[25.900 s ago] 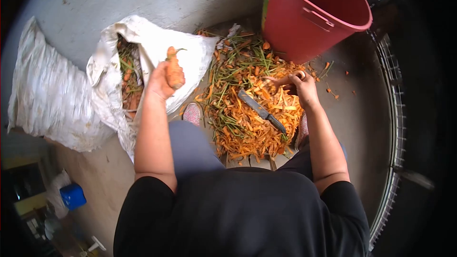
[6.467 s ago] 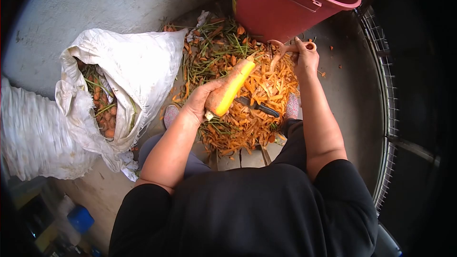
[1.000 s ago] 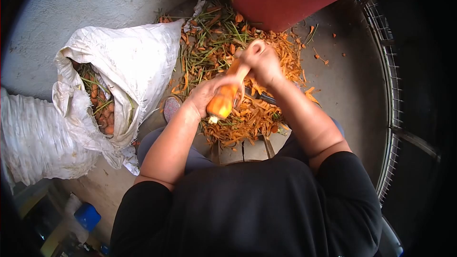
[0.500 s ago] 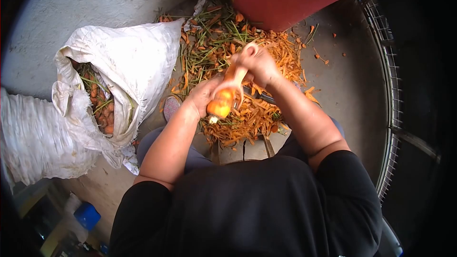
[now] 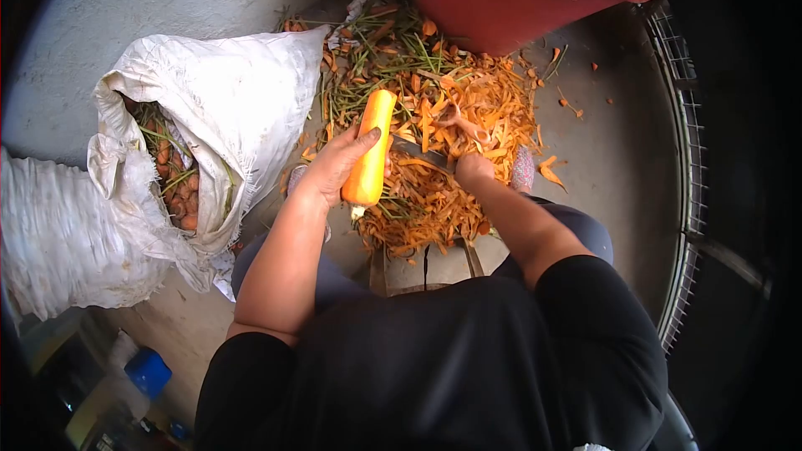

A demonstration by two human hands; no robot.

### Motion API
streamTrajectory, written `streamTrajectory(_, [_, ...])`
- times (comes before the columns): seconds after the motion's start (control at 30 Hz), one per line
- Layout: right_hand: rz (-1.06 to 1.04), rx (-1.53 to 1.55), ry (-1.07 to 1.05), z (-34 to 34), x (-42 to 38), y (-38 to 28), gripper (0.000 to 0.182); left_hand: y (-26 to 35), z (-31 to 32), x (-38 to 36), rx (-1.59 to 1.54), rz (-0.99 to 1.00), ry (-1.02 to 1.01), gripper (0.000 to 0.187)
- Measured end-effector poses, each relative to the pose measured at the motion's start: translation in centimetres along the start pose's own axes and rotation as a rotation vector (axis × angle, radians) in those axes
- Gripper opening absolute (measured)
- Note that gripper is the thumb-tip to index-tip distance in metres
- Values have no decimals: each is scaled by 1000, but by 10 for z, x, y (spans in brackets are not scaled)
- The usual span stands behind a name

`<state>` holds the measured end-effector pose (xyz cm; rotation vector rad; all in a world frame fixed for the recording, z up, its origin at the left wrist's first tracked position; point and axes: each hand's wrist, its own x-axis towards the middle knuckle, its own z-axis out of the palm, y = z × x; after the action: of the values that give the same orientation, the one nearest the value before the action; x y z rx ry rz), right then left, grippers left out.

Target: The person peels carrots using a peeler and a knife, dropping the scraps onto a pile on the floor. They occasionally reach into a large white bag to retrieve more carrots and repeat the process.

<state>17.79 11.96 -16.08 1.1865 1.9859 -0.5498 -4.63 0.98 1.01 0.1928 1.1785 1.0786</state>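
Observation:
My left hand (image 5: 341, 159) is wrapped round a peeled orange carrot (image 5: 369, 150), which stands out nearly lengthwise with its pale stem end toward me. To the right, my right hand (image 5: 474, 169) is closed on the handle end of a knife (image 5: 422, 151); the dark blade points left toward the carrot, with a small gap between. A pale peeler (image 5: 464, 124) lies on the heap of peelings (image 5: 501, 96) just beyond my right hand.
An open white sack (image 5: 267, 75) holding carrots (image 5: 185, 200) leans at the left. A red bin (image 5: 493, 4) stands beyond the peelings. Green stems (image 5: 355, 75) and scraps lie on the floor. A wire-mesh rim (image 5: 692, 150) curves along the right.
The carrot has moved left and up, more upright in my left hand. My right hand has left the peeler on the heap, moved down, and taken hold of the knife.

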Motion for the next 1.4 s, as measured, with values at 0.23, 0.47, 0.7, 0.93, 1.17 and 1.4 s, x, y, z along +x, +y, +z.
streamTrajectory(0.23, [-98, -77, 67, 51, 26, 10, 28, 0, -7, -4, 145, 89, 5, 36])
streamTrajectory(0.47, [-215, 370, -362, -27, -13, -22, 37, -4, -4, 7, 374, 198, 88, 40])
streamTrajectory(0.7, [-444, 1078, -133, -121, -97, 2, 20, -5, 26, -4, 779, 556, 161, 38])
streamTrajectory(0.93, [-456, 1099, 140, -153, -141, 0, 47, -13, 38, -4, 957, 648, 177, 33])
streamTrajectory(1.17, [-500, 809, 255, -147, -117, -16, 86, -9, 42, 3, 1158, 718, 229, 36])
streamTrajectory(1.4, [-471, 818, 210, -143, -114, -20, 79, -8, 42, 12, 1205, 728, 241, 36])
